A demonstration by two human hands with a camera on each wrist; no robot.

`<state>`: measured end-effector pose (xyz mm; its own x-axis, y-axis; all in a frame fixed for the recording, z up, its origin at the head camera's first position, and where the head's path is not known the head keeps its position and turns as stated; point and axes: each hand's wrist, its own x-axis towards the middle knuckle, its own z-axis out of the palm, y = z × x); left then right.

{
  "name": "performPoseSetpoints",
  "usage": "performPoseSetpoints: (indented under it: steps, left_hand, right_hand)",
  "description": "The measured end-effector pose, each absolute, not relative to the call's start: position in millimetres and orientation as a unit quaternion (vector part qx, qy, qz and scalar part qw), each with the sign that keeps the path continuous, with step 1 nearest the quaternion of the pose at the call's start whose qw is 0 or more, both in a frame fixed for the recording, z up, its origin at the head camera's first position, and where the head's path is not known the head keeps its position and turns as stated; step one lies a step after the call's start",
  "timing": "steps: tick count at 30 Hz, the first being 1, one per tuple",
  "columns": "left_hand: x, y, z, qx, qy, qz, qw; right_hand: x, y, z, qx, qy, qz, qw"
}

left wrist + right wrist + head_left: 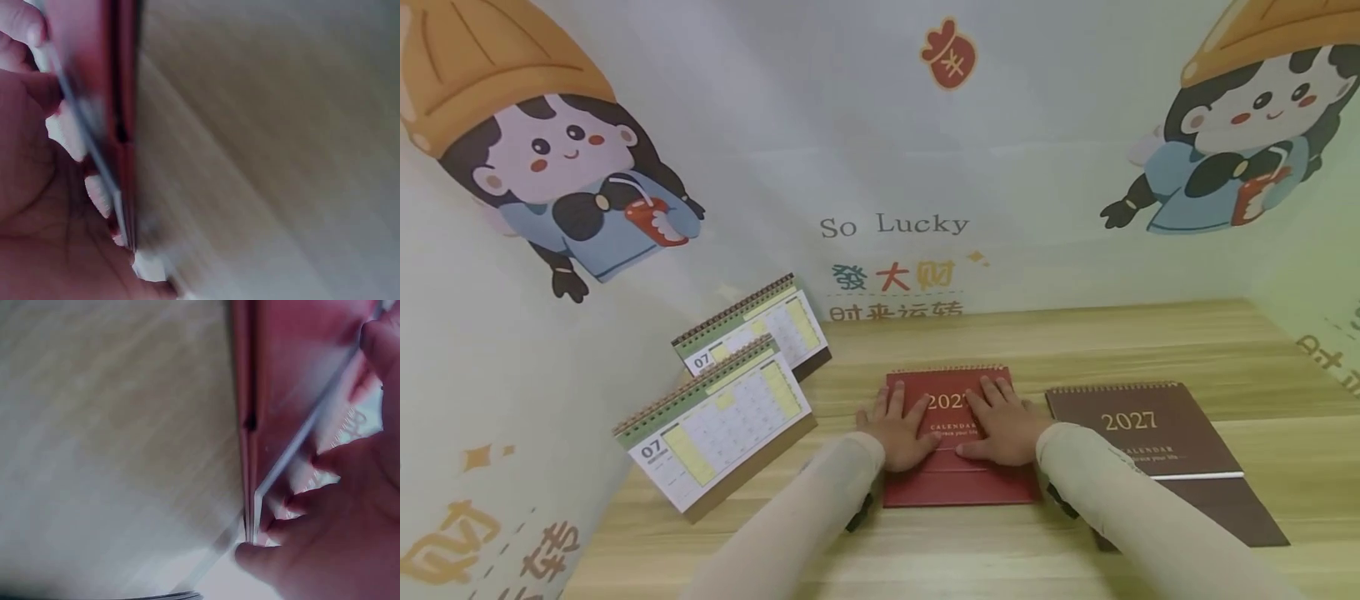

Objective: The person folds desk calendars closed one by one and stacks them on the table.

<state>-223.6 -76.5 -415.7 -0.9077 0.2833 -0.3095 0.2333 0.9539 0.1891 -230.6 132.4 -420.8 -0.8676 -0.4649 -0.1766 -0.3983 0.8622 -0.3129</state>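
Observation:
A red 2027 desk calendar (940, 492) lies folded down on the wooden table, its coil binding along the far edge. My left hand (898, 429) rests on its left half with the fingers spread, and my right hand (1009, 423) rests likewise on the right half. Both hands cover parts of the printed cover. From the side, the left wrist view shows the calendar's red edge (81, 37) beside the left palm (56, 219). In the right wrist view, fingertips of the right hand (337, 537) touch the pale page layer and red cover (294, 356).
To the right lies a dark brown 2027 calendar (1142, 442), close to the right forearm. Two calendars stand upright on the left, a front one (730, 433) and a rear one (797, 321) partly behind it. A printed cloth backdrop (760, 142) rises behind the table (1112, 337).

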Motion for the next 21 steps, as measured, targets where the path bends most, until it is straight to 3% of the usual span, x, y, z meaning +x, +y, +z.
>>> performPoseSetpoints:
  steps: [5,9,14,21]
  left_hand:
    - [-231.0,-84.6,-419.1,0.127,0.968,0.198,0.082]
    - [-230.3,-89.3,-417.7,0.067,0.965,0.254,0.013]
    - [-227.3,-91.7,-415.6,0.031,0.971,0.236,0.034]
    - [-227.1,-95.7,-413.1,0.026,0.958,0.280,0.056]
  right_hand:
    - [-228.2,146.4,-409.7,-0.170,0.957,-0.234,0.029]
    - [-227.4,154.5,-405.4,-0.089,0.960,-0.261,0.038]
    - [-230.4,154.5,-403.8,-0.065,0.947,-0.297,0.102]
    - [-231.5,153.6,-398.6,-0.041,0.941,-0.316,0.116]
